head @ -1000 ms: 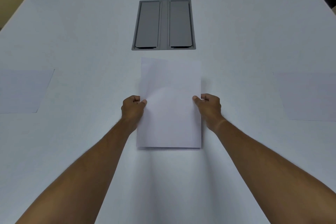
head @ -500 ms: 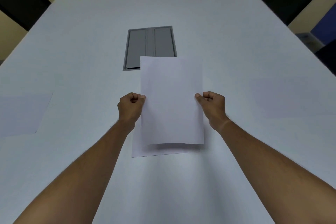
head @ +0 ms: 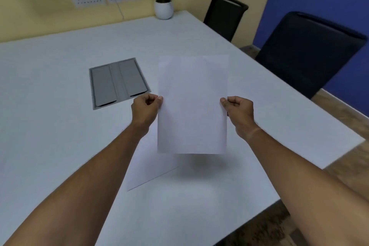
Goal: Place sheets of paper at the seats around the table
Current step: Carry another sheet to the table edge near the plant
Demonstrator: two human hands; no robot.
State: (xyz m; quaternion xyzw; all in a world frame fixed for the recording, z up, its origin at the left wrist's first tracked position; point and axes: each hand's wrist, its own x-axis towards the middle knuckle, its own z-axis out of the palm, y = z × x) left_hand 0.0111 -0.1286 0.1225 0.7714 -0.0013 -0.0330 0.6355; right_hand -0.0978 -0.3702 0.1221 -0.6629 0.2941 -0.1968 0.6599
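A grey hatch panel is set flush in the white table, left of centre; just right of its near corner the left hand pinches the left edge of a held sheet of paper, thumb on the upper face, the other fingers curled beneath; the sheet spans the gap between the two hands, gripped at about mid-height on each long side, so that roughly half of it stands beyond the grip and half hangs back toward the person; it is lifted clear of the table and casts a soft shadow below its near edge; under and to the left of it a second sheet lies flat on the tabletop, partly hidden by the left forearm; the right hand pinches the right edge in the same way; further right, past the table's edge, stand two black chairs; a potted plant sits at the far end.
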